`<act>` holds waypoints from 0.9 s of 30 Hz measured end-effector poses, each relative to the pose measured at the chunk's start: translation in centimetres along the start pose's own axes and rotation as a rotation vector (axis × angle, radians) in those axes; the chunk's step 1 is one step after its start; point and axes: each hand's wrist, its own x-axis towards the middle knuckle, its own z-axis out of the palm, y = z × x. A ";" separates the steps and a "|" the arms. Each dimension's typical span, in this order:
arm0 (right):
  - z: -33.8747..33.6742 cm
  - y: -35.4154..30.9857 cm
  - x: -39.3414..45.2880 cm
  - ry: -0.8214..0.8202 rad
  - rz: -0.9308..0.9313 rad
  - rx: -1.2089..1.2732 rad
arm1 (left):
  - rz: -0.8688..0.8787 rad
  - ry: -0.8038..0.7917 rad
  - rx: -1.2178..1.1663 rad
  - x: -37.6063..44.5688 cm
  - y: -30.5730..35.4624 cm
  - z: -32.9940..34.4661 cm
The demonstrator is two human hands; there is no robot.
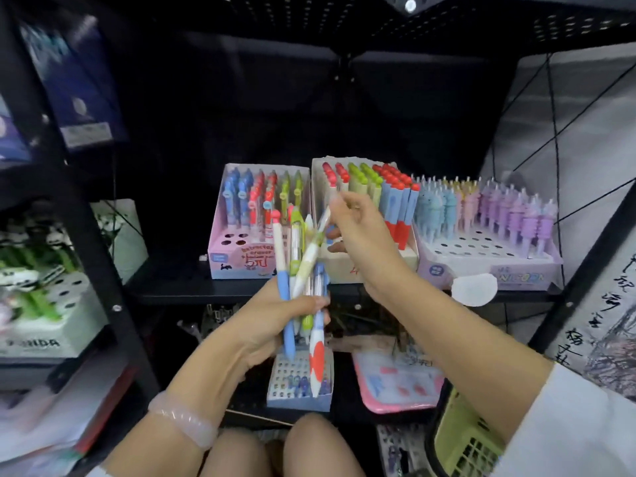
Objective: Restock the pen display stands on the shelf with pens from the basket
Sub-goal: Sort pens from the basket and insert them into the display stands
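Shelving of black metal fills the view, seen from above the person's knees. Far left, a white cardboard stand of green panda-topped pens sits on a side shelf, blurred. On the middle shelf, a pink cardboard display stand holds blue, red and green pens at its back, with front holes open. Left hand, a pale beaded bracelet at its wrist, grips a mixed bundle of plastic pens, fingers curled round the barrels, in front of the shelf edge. Right hand is raised just above the bundle and pinches one cream-and-green pen near its top. Behind it stands a cream cardboard stand of red-capped and green-capped pens. Right again, a lilac stand carries pastel blue, pink and purple pens. Bottom right, a pale green plastic basket shows at the frame corner.
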 end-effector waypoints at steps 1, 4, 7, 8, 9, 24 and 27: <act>0.4 -0.4 0.6 0.011 -0.027 -0.042 | 0.003 0.014 0.015 0.0 0.2 -0.4; 1.7 -1.0 1.9 -0.036 -0.034 -0.109 | 0.017 0.055 0.046 0.5 0.7 -1.4; 1.9 -2.3 3.6 0.023 -0.048 -0.077 | 0.028 0.105 0.097 0.6 1.1 -2.9; 1.7 -3.0 4.4 0.076 -0.090 -0.058 | 0.032 0.117 0.109 0.6 1.2 -3.5; 1.4 -3.8 5.2 0.126 -0.148 -0.056 | 0.036 0.130 0.114 0.4 1.3 -4.1; 3.6 -4.7 10.7 -0.119 -0.137 -0.893 | 0.070 0.176 0.055 0.0 1.4 -7.0; 3.5 -4.3 10.8 -0.079 -0.167 -0.942 | 0.077 0.174 0.061 -0.1 1.2 -7.1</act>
